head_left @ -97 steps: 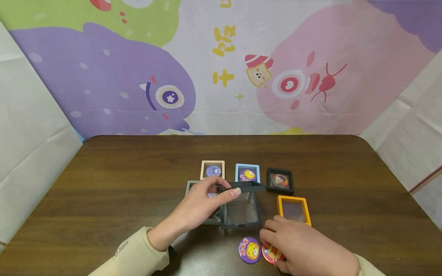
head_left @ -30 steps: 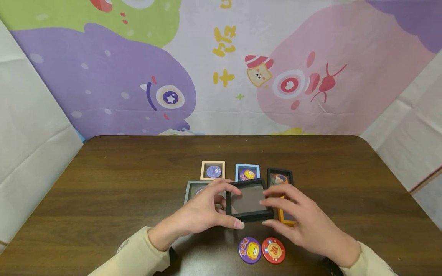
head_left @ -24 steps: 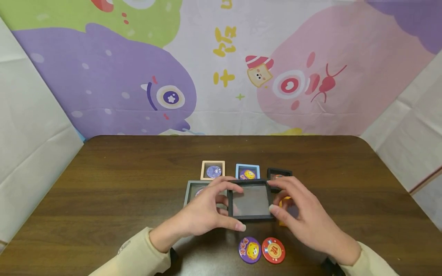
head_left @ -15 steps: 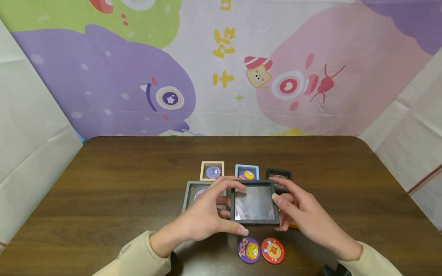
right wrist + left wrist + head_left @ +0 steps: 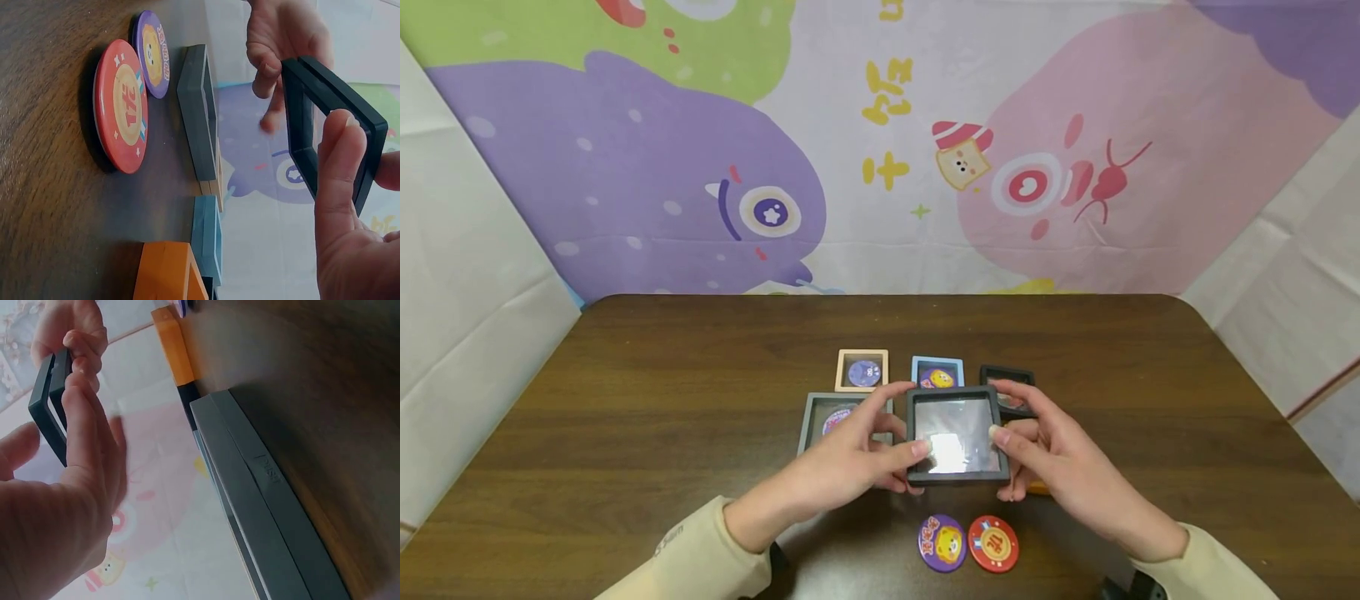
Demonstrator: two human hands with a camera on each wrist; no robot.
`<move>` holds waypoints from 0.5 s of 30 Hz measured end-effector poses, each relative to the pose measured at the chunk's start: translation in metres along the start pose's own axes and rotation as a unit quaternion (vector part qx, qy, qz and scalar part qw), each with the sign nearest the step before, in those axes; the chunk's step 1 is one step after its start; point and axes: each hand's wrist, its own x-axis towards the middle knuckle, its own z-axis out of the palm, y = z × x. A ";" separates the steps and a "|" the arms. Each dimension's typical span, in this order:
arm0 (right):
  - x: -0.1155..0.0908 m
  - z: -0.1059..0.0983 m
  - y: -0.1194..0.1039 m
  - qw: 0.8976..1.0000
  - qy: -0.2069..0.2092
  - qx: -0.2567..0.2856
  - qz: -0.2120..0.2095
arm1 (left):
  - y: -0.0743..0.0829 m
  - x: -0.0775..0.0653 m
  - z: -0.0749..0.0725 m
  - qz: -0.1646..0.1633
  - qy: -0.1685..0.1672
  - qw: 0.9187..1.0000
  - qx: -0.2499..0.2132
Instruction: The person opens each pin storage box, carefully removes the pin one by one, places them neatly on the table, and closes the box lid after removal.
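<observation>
Both hands hold a square black display frame (image 5: 962, 412) with a clear film window, raised off the table and its two halves together. My left hand (image 5: 838, 471) grips its left side, thumb over the front and fingers behind. At the right side, my right hand (image 5: 1071, 462) pinches the rim between thumb and fingers. A bright glare shows on the film. Below the frame lie two round badges: a purple badge (image 5: 942, 543) with a yellow lion and a red badge (image 5: 993, 543) with a gold centre.
A grey frame (image 5: 808, 425) with a badge inside sits partly behind the left hand. Farther back stand a beige frame (image 5: 839, 371), a light blue frame (image 5: 937, 362) and a smaller black frame (image 5: 1007, 371). An orange frame (image 5: 165, 269) is mostly hidden behind the right hand.
My right hand has left the red badge and come up to the black frame, which was hinged open and is now closed. The frame has been turned to face up, and my left thumb has moved onto its front.
</observation>
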 end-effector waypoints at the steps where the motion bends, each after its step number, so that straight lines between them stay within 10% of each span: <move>1: 0.000 0.000 0.000 1.000 0.002 0.001 0.002 | 0.000 0.000 0.000 -0.001 -0.003 1.000 -0.007; 15: 0.002 0.002 0.003 1.000 -0.008 0.006 0.015 | -0.005 0.002 -0.003 0.004 -0.006 1.000 0.018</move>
